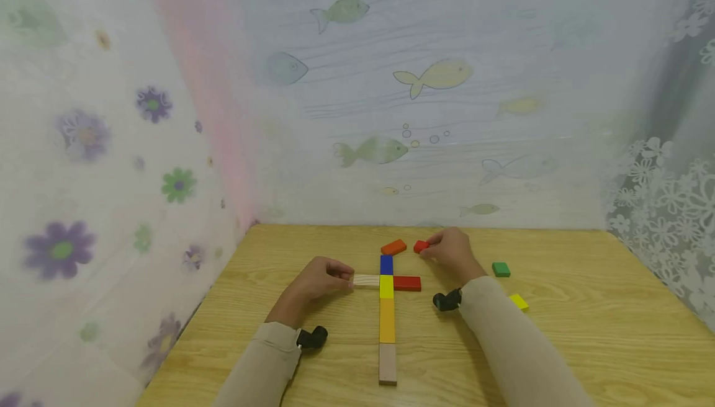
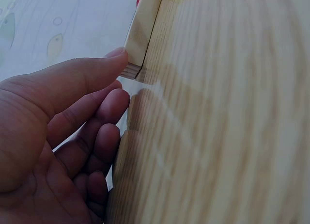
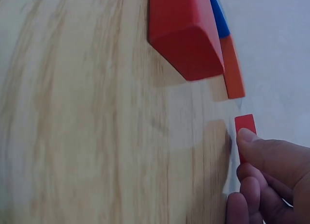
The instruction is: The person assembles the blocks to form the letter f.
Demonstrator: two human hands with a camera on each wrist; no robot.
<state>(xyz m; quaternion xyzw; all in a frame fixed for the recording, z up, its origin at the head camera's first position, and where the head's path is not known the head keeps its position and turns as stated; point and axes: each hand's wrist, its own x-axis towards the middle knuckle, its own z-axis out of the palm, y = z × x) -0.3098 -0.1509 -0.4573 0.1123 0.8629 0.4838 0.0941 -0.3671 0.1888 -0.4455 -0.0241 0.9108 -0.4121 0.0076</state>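
Observation:
On the wooden table, a cross of toy blocks has a yellow block (image 1: 386, 287) at its middle. A plain wooden block (image 1: 367, 280) forms the left arm; my left hand (image 1: 321, 280) holds its outer end at the thumb and fingertips. In the left wrist view, the thumb touches that block's (image 2: 144, 30) end and the other fingers curl below. My right hand (image 1: 454, 249) pinches a small red block (image 1: 421, 247) beyond the cross, and this red block (image 3: 245, 122) also shows in the right wrist view. A longer red block (image 1: 407, 283) forms the right arm.
A blue block (image 1: 386, 264) tops the cross; an orange-yellow block (image 1: 387, 320) and a brownish block (image 1: 388, 363) extend toward me. An orange block (image 1: 394, 247) lies slanted beyond the blue one. Green (image 1: 501, 269) and yellow (image 1: 519, 302) blocks lie right, the latter partly behind the sleeve.

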